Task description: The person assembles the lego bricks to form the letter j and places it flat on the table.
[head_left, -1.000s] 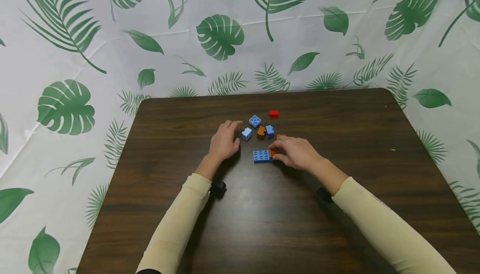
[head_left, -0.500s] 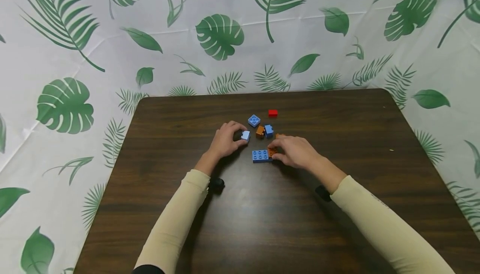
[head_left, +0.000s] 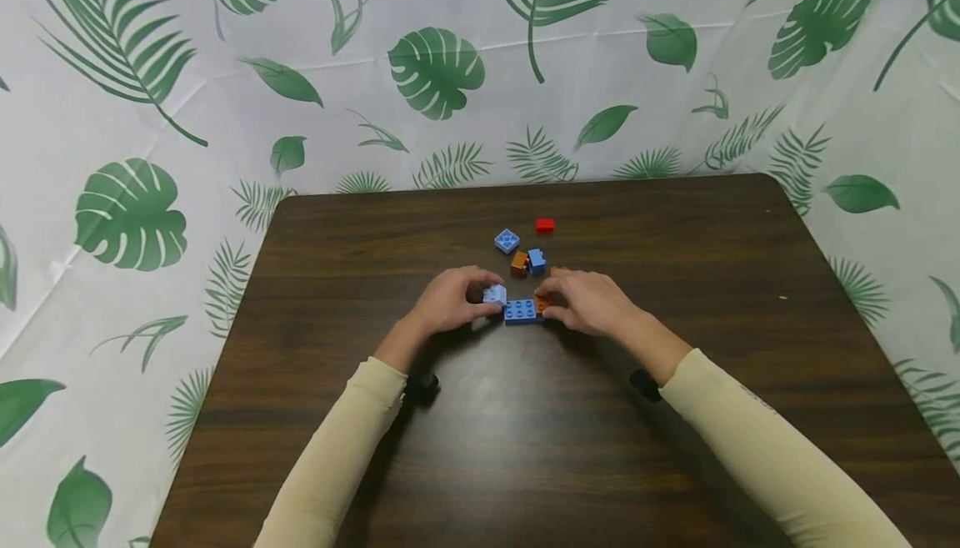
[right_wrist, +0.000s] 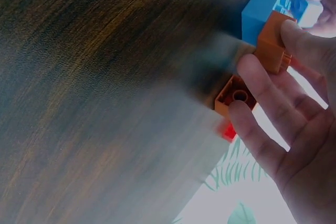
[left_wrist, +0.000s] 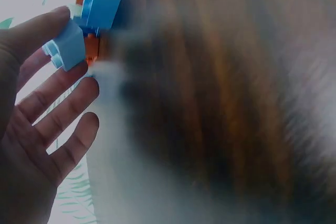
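Observation:
Between thumb and fingers of my left hand [head_left: 450, 299] is a light blue toy brick [head_left: 492, 294], pinched at the left end of a longer blue brick [head_left: 519, 312]. In the left wrist view that light blue brick [left_wrist: 69, 46] has its studs facing the palm side. My right hand [head_left: 592, 302] pinches an orange brick [right_wrist: 272, 43], which sits on the right end of the long blue brick, studs partly covered by the fingers. Another orange brick [right_wrist: 233, 97], hollow side showing, lies just beyond the right fingertips in the right wrist view.
Behind the hands on the dark wooden table [head_left: 675, 231] lie an orange brick [head_left: 519, 263] against a blue brick [head_left: 537, 261]. Farther back are a light blue brick [head_left: 507, 240], underside up, and a red brick [head_left: 545, 225]. A leaf-patterned cloth [head_left: 345, 139] hangs behind the table.
My left hand has taken hold of the light blue brick and brought it toward me, beside the long blue brick. My right hand stays almost still on the orange brick.

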The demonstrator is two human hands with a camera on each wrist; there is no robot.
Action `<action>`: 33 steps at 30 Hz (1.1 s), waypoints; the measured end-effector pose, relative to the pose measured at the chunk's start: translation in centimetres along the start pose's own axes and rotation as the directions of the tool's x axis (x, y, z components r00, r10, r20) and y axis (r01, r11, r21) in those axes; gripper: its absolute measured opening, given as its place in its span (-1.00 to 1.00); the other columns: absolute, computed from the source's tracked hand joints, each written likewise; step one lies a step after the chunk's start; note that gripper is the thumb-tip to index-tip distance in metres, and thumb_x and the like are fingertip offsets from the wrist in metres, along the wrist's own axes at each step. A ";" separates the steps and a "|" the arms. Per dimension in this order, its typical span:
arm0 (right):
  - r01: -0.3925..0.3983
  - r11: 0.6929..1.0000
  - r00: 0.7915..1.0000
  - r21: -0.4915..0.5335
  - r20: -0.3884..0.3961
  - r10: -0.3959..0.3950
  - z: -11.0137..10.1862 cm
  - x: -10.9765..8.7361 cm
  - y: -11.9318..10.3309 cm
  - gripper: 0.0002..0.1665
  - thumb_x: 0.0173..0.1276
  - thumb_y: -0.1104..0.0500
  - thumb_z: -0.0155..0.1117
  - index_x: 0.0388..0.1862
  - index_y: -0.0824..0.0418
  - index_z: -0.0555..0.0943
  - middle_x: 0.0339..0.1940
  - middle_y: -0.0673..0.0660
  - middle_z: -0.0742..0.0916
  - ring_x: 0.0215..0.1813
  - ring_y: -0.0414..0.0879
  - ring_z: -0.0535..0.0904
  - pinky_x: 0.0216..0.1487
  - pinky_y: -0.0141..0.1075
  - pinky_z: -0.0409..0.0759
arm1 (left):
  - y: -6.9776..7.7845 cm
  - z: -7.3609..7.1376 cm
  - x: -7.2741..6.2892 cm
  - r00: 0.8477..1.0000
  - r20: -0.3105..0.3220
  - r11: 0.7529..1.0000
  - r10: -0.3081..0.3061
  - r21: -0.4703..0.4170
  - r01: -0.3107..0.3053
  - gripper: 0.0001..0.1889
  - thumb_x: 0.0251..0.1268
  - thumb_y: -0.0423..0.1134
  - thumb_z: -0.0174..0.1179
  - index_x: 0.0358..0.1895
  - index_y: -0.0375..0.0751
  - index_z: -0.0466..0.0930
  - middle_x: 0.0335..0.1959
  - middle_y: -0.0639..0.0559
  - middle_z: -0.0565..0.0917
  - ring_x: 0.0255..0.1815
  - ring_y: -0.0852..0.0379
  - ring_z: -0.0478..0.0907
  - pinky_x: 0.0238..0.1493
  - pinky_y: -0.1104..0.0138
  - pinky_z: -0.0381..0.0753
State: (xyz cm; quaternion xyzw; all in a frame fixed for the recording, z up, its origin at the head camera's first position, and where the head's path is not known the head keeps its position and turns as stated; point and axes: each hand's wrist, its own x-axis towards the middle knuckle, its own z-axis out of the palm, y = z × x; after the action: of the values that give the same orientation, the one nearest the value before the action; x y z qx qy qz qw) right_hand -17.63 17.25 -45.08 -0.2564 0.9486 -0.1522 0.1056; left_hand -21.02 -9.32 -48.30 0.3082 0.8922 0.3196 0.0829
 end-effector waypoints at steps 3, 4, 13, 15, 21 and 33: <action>-0.001 1.000 1.000 -0.001 0.003 0.001 0.0 0.0 0.0 -0.59 0.33 -0.04 0.37 0.12 0.02 0.67 -0.04 0.01 0.66 -0.21 -0.09 0.58 -0.16 -0.07 0.57 | 0.5 0.4 -0.3 0.999 0.011 0.996 0.045 0.077 -0.046 -0.54 0.20 0.08 0.36 0.14 0.03 0.66 -0.32 0.14 0.56 -0.41 0.20 0.41 -0.37 0.29 0.39; -0.003 1.000 1.000 -0.002 0.004 0.003 0.1 0.0 0.0 -0.59 0.33 -0.04 0.37 0.12 0.02 0.67 -0.04 0.01 0.66 -0.21 -0.09 0.58 -0.16 -0.07 0.57 | 0.7 0.5 -0.4 0.999 0.012 0.993 0.052 0.101 -0.053 -0.54 0.20 0.09 0.36 0.14 0.04 0.66 -0.33 0.12 0.54 -0.42 0.20 0.39 -0.39 0.29 0.37; -0.025 1.000 1.000 0.003 0.007 0.025 0.1 -0.1 -0.2 -0.59 0.32 -0.06 0.37 0.12 0.01 0.67 0.01 0.03 0.67 -0.15 -0.06 0.59 -0.11 -0.05 0.56 | 1.5 1.2 -0.5 0.998 0.019 0.978 0.053 0.202 -0.056 -0.51 0.22 0.14 0.32 0.19 0.09 0.65 -0.28 0.11 0.49 -0.42 0.23 0.35 -0.41 0.34 0.37; -0.028 1.000 1.000 0.012 0.013 0.028 0.0 -0.1 -0.3 -0.58 0.32 -0.06 0.37 0.12 0.02 0.67 0.03 0.04 0.67 -0.15 -0.06 0.59 -0.10 -0.04 0.56 | 1.6 1.3 -0.6 0.999 0.015 0.977 0.050 0.206 -0.052 -0.52 0.21 0.13 0.33 0.18 0.10 0.65 -0.26 0.12 0.49 -0.41 0.23 0.36 -0.40 0.35 0.38; -0.040 0.999 0.999 0.018 0.015 0.040 0.2 -0.2 -0.4 -0.57 0.32 -0.05 0.38 0.14 0.01 0.67 0.11 0.08 0.66 -0.08 -0.02 0.61 -0.05 0.00 0.55 | 2.0 1.5 -0.6 0.998 0.035 0.961 0.053 0.269 -0.061 -0.52 0.23 0.14 0.31 0.20 0.14 0.64 -0.26 0.14 0.44 -0.40 0.22 0.35 -0.41 0.35 0.37; -0.025 1.000 1.000 0.014 -0.013 0.025 0.7 -0.5 -0.9 -0.60 0.31 -0.04 0.38 0.10 0.01 0.68 -0.09 -0.01 0.66 -0.25 -0.09 0.57 -0.20 -0.10 0.55 | 2.3 1.8 -1.0 0.999 0.036 0.942 0.029 0.334 -0.039 -0.53 0.22 0.15 0.30 0.19 0.19 0.64 -0.27 0.17 0.39 -0.43 0.22 0.33 -0.44 0.36 0.33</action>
State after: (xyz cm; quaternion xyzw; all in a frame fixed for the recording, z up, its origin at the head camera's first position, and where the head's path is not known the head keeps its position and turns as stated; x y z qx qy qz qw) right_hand -16.62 16.63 -45.34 -0.2426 0.9514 -0.1593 0.1029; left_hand -18.44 -7.59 -48.28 0.3380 0.9266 0.1602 0.0376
